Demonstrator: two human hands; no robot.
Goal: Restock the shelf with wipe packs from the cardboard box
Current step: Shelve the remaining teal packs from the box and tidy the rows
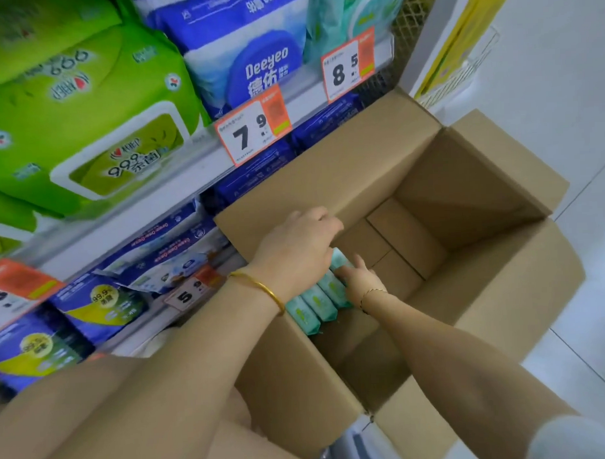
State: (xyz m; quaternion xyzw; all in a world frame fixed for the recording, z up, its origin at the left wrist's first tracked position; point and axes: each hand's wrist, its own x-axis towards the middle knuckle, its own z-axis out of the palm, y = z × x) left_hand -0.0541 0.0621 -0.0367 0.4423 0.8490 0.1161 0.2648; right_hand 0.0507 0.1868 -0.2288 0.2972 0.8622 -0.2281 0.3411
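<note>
An open cardboard box (343,166) stands on the floor against the shelf (175,172). Several teal wipe packs (314,302) stand in a row on edge along its left inner wall. My left hand (295,253) reaches down into the box, and its fingers curl over the far end of the row. My right hand (359,279) is inside the box too, its fingers on the right side of the same packs. Between the hands only the top of the farthest pack shows. Most of the box floor is bare cardboard.
Green packs (84,110) and blue Deeyeo packs (254,59) fill the upper shelf, with orange price tags (253,128) on its rail. Darker blue packs (101,305) sit on the lower shelves. White tiled floor (589,322) lies to the right of the box.
</note>
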